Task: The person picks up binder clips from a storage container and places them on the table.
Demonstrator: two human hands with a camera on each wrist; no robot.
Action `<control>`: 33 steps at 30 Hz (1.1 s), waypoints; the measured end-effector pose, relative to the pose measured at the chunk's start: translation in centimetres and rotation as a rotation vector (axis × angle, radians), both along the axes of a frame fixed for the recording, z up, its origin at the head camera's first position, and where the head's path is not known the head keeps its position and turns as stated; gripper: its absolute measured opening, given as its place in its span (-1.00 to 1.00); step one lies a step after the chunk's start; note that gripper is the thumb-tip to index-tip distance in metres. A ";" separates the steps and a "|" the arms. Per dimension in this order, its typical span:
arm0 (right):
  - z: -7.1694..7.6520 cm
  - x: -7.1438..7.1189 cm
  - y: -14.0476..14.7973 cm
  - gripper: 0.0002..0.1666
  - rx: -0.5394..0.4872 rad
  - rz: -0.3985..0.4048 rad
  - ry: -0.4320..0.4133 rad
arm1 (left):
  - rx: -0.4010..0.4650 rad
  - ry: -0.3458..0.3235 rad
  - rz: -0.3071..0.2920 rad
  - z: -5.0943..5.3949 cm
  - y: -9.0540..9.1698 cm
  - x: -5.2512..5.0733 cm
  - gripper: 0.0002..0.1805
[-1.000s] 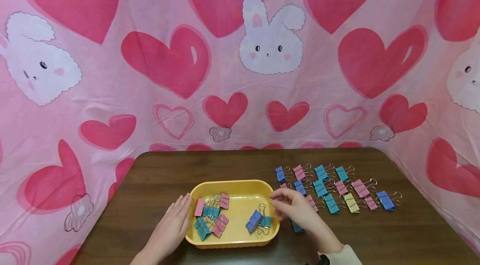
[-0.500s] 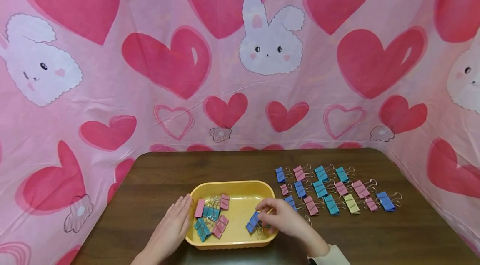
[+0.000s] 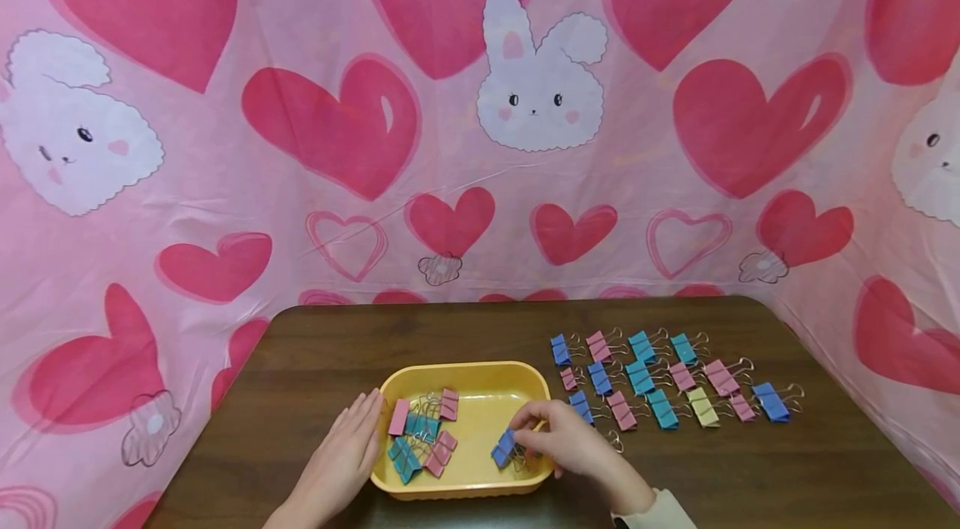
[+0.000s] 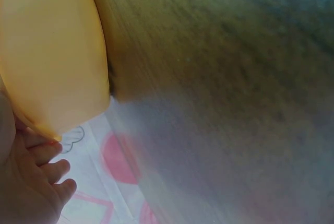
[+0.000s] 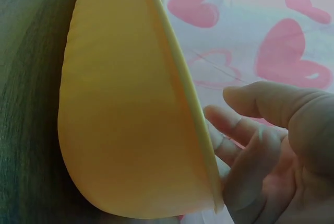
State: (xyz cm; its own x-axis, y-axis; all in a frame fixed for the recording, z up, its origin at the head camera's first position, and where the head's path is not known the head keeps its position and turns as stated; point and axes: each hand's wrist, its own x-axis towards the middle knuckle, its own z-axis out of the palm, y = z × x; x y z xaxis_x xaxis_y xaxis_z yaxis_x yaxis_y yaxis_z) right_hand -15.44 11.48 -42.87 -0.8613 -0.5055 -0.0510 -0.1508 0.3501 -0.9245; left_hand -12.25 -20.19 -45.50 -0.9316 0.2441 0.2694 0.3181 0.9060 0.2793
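Observation:
A yellow tray [image 3: 465, 489] with rounded corners sits on the table. My left hand [image 3: 341, 450] rests against its left end with fingers extended; the left wrist view shows that hand [image 4: 36, 182] beside the tray wall. Over the right end, my right hand [image 3: 566, 441] has bent fingers reaching inside, next to a blue binder clip [image 3: 503, 449]. Its fingers cover part of that clip and hide what lies beneath; in the right wrist view the rim hides the contact. Pink binder clips [image 3: 441, 452] and teal binder clips [image 3: 405, 459] lie at the tray's left.
On the right of the wooden table [image 3: 322, 337], several binder clips stand in rough rows, among them a yellow clip [image 3: 702, 407] and a blue clip [image 3: 771, 401]. A wire handle [image 3: 615, 441] shows beside my right wrist. A pink heart-patterned cloth [image 3: 450, 137] hangs behind the table.
My right hand has moved left from the tray's right rim to over the blue clip, covering the teal clip beside it. My left hand has stayed at the tray's left end.

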 end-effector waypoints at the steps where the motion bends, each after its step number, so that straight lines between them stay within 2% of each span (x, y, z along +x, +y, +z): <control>1: 0.0 0.0 0.0 -0.87 -0.003 0.003 -0.003 | 0.001 0.009 -0.003 0.0 0.0 0.0 -0.51; 9: 0.1 0.2 -0.3 -0.90 0.016 0.032 -0.025 | 0.004 0.024 -0.002 -0.1 0.0 0.0 -0.52; 23: 0.5 0.1 -0.7 -0.85 0.038 0.166 -0.053 | 0.009 0.001 0.004 0.0 0.0 0.0 -0.51; 28: 0.0 -0.1 -0.8 -0.89 0.019 0.178 0.008 | 0.006 0.014 -0.003 0.0 0.0 0.0 -0.51; 33: -0.5 -0.2 -1.0 -0.88 -0.012 0.116 0.166 | 0.004 -0.003 0.004 -0.1 -0.1 0.0 -0.50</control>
